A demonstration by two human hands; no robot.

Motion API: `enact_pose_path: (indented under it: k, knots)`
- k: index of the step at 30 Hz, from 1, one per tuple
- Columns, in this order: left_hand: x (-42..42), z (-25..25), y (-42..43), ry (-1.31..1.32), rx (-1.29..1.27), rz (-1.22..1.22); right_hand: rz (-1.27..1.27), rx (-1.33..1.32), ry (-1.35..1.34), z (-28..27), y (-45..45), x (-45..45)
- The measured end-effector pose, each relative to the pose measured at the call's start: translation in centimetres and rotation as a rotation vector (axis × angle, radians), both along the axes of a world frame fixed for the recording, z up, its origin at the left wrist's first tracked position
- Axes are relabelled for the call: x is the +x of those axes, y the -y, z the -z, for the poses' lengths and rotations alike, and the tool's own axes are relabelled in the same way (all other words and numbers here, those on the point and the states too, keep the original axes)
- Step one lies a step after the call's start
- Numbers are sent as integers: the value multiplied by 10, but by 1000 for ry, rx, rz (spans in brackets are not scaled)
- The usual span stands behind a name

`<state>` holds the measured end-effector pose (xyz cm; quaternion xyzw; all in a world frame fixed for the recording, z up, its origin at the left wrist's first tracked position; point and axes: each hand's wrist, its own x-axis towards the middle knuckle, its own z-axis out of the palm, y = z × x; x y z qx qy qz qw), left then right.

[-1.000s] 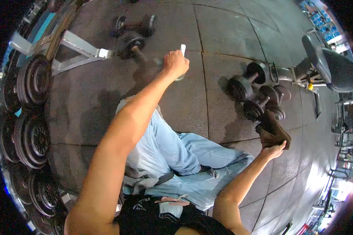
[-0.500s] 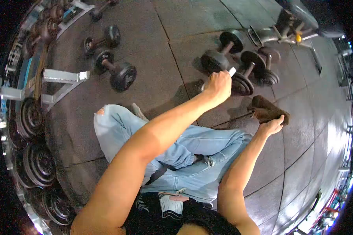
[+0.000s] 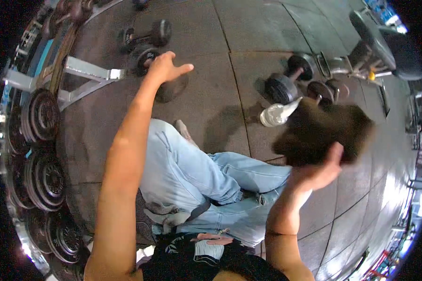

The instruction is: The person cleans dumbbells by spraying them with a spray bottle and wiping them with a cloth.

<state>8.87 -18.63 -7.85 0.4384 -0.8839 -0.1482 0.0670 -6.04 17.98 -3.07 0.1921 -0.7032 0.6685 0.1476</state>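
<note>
My left hand (image 3: 166,69) is over a black dumbbell (image 3: 144,57) on the floor, fingers and thumb apart, hiding part of its handle; whether it touches cannot be told. My right hand (image 3: 321,173) holds a brown cloth (image 3: 326,129), blurred by motion. Behind the cloth's left edge, a clear bottle with a white spray top (image 3: 273,115) stands on the floor. Another dumbbell (image 3: 147,35) lies just beyond my left hand.
More dumbbells (image 3: 281,88) lie ahead on the right, near a bench (image 3: 373,40). Racks with weight plates (image 3: 44,180) line the left side, with a white metal frame leg (image 3: 86,70) jutting out. A grey cloth (image 3: 166,218) lies by my crossed legs in jeans (image 3: 187,164).
My left hand has let go of the spray bottle, which stands on the floor, and has swung left to the dumbbell. The brown cloth has been raised and spread in my right hand.
</note>
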Motion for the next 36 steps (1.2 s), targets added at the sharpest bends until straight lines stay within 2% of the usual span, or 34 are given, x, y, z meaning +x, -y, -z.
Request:
enact_pose_path:
  k: [1,2,3,4,5,6,7,9,10,11,13,15,16,18,19,21,22,25,27,30,32,34,36]
  knots:
    - [12,12,11,78,-26,-48,173,494,-493,16,16,10]
    - [23,41,20,-17,18,-40,-177,11,137,16,59,26]
    - [31,61,26,43,110,-49,-273,135,181,0,94,34]
    - [38,74,31,103,202,-52,-336,238,22,29,126,33]
    - [41,74,29,161,334,-111,-460,155,208,44,163,33]
    - [43,75,26,150,347,-124,-672,130,236,62,195,30]
    - [43,74,23,177,346,-158,-728,180,242,95,226,27]
    - [44,77,28,165,355,-183,-905,528,169,127,269,25]
    - [41,77,23,159,311,-267,-1010,620,123,154,290,21]
    - [40,81,27,171,320,-237,-1088,597,49,174,306,18]
    - [42,81,30,196,331,-212,-1171,567,-15,175,327,18]
    - [46,80,28,90,295,-137,-1585,617,476,168,340,6]
    - [49,80,27,102,296,-137,-1587,608,487,166,343,3]
    - [51,79,24,-50,240,-93,-1653,610,598,166,346,-6]
    - [50,80,24,-34,234,-84,-1685,575,552,182,351,-12]
    - [45,83,19,-213,107,-53,-1688,516,640,212,356,-20]
    - [42,82,17,-194,97,-29,-1694,471,716,215,356,-22]
    - [41,77,18,-147,0,8,-1758,350,725,204,350,-24]
    - [43,77,21,-146,-39,70,-1704,292,747,195,340,-22]
    - [35,45,10,-178,-59,167,-1583,198,795,167,309,-20]
    - [27,23,-4,-262,112,179,-1583,109,680,157,290,-23]
    - [18,14,-21,-324,55,230,-1479,206,557,136,255,-28]
    - [11,2,-36,-346,240,303,-1246,344,443,115,214,-29]
